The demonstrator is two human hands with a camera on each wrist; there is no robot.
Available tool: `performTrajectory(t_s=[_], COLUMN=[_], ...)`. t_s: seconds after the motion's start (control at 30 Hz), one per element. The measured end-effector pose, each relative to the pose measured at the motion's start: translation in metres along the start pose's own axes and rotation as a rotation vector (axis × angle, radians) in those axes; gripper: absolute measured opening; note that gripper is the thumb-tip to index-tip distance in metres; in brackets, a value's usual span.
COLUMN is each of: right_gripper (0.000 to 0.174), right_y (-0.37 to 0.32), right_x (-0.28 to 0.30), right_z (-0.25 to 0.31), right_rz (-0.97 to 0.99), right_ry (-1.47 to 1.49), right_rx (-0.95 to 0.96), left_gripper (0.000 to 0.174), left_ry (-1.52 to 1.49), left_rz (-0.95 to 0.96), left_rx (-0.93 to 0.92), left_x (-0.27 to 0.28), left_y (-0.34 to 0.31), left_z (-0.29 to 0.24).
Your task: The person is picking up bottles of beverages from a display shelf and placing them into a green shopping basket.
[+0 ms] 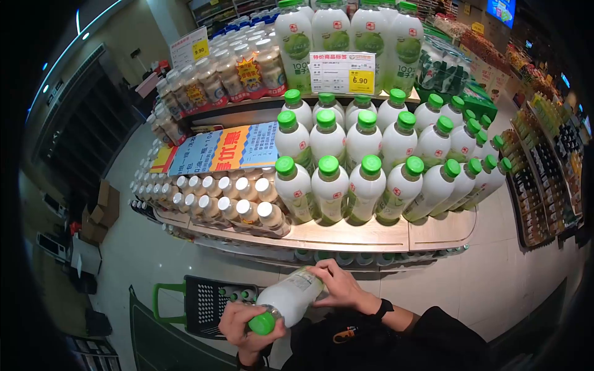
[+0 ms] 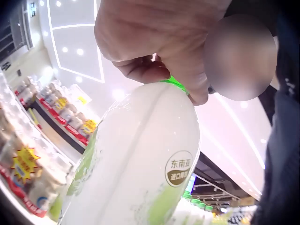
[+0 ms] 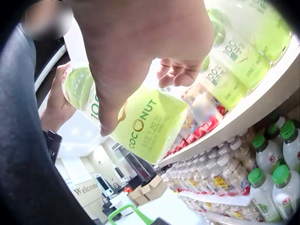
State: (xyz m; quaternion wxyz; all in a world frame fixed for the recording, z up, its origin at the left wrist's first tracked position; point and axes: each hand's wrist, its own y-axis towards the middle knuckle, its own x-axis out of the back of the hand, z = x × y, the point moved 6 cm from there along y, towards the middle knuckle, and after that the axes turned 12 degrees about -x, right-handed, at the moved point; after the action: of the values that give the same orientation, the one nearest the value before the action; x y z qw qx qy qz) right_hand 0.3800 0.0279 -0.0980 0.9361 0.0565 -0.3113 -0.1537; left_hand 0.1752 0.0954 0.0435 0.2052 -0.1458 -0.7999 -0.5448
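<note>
A large white and green coconut bottle (image 1: 289,298) lies tilted between both hands, its green cap toward the lower left. My left hand (image 1: 242,329) curls round the neck by the cap; in the left wrist view the left hand (image 2: 159,42) grips just at the green cap, above the bottle (image 2: 136,154). The right hand (image 1: 341,287) holds the base end. In the right wrist view the right hand's (image 3: 140,47) thumb lies along the label of the bottle (image 3: 150,124), with the other fingers behind its base.
Rows of similar green-capped bottles (image 1: 361,193) stand on a wooden display shelf (image 1: 346,235), with smaller white-capped bottles (image 1: 246,210) at its left. A black basket (image 1: 204,303) with a green handle, holding several green-capped bottles, is at lower left. A price sign (image 1: 342,73) stands on the upper tier.
</note>
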Motion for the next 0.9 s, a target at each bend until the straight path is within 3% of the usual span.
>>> performTrajectory(t_s=[0.07, 0.13, 0.27, 0.47, 0.53, 0.77, 0.9], right_gripper=[0.088, 0.090, 0.086, 0.082, 0.078, 0.077, 0.076], right_y=[-0.002, 0.002, 0.007, 0.008, 0.006, 0.005, 0.011], right_x=[0.014, 0.027, 0.066, 0.105, 0.117, 0.117, 0.107], right_z=[-0.005, -0.013, -0.029, -0.070, -0.080, -0.104, -0.124], right_rz=[0.007, -0.104, -0.391, -0.493, -0.568, -0.496, -0.575], right_ry=[-0.011, -0.043, 0.039, 0.047, 0.007, 0.028, -0.020], right_rx=[-0.018, -0.090, -0.011, -0.120, -0.138, -0.198, -0.221], left_gripper=[0.040, 0.040, 0.041, 0.036, 0.041, 0.043, 0.045], left_ry=[-0.076, -0.084, -0.177, -0.189, -0.231, -0.308, -0.403], left_rz=[0.076, 0.184, 0.250, 0.251, 0.196, 0.275, 0.379], left_rx=[-0.105, -0.167, -0.288, -0.247, -0.239, -0.107, -0.086], left_x=[-0.031, -0.059, -0.114, -0.161, -0.171, -0.189, -0.211], left_y=[0.030, 0.055, 0.088, 0.117, 0.119, 0.115, 0.104], left_z=[-0.017, -0.034, -0.053, -0.049, -0.042, -0.047, -0.031])
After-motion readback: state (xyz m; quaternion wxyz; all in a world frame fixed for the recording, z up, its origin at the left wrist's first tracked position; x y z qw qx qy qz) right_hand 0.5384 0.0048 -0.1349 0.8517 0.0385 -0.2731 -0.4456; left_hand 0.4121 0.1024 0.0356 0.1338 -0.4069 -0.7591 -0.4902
